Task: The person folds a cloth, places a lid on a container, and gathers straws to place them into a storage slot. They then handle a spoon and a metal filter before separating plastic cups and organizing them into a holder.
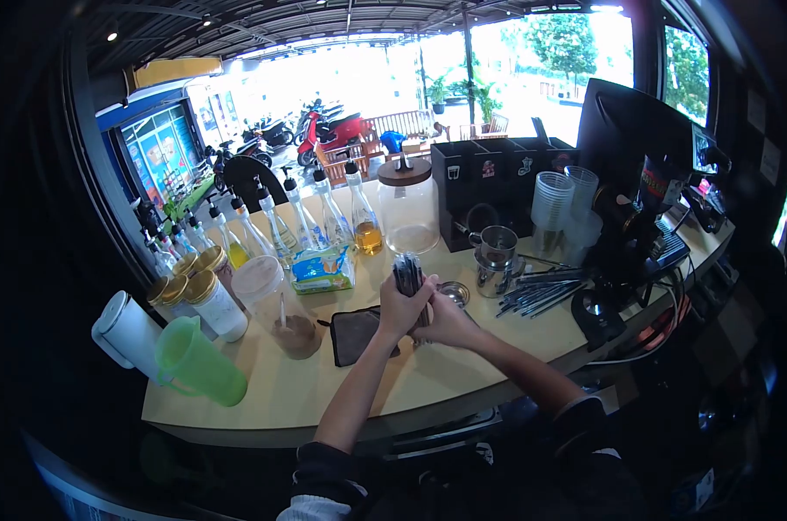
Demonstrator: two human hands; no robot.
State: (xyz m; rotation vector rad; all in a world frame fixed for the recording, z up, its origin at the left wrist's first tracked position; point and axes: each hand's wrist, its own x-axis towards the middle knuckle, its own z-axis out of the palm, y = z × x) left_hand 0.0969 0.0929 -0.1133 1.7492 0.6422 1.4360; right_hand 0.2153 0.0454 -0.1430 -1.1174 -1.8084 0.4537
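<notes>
Black straws (pixel 407 273) in a bundle, clasped in both left hand (pixel 399 306) and right hand (pixel 450 321) near the grey pouch (pixel 355 337), with loose straws (pixel 539 293) to its right.

Bundle of Slim Sticks (pixel 408 276) Held Over Tabletop (pixel 280 392)

The left hand (pixel 400 310) and right hand (pixel 451 321) clasp the bundle together. From it, a wooden-lidded jar (pixel 409 213) stands at 12 o'clock, loose sticks (pixel 543 293) lie at 3, a dark pouch (pixel 352 337) lies between 7 and 8, and a green pitcher (pixel 204 363) stands at 8.
</notes>
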